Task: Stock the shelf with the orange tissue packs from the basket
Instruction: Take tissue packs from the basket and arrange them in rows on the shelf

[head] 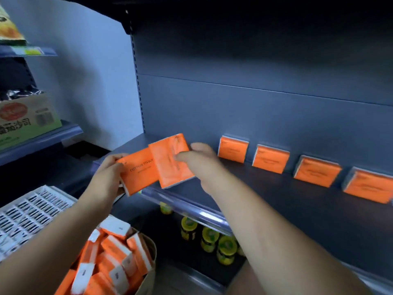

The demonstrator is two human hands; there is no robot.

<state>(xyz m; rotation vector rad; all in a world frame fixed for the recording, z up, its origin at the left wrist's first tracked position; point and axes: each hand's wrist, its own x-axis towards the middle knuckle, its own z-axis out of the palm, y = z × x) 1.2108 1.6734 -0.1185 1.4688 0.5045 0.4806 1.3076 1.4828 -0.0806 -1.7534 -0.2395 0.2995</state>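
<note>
My left hand grips an orange tissue pack over the left front edge of the dark shelf. My right hand pinches a second orange pack, tilted and overlapping the first, above the shelf's left end. Several orange packs stand in a row along the shelf's back, the nearest one just right of my right hand. The basket at the bottom left holds several more orange packs.
Yellow-lidded jars stand on the lower shelf beneath the clear shelf-edge strip. A white slotted crate sits at the left. A neighbouring shelf unit at the far left carries a cardboard box.
</note>
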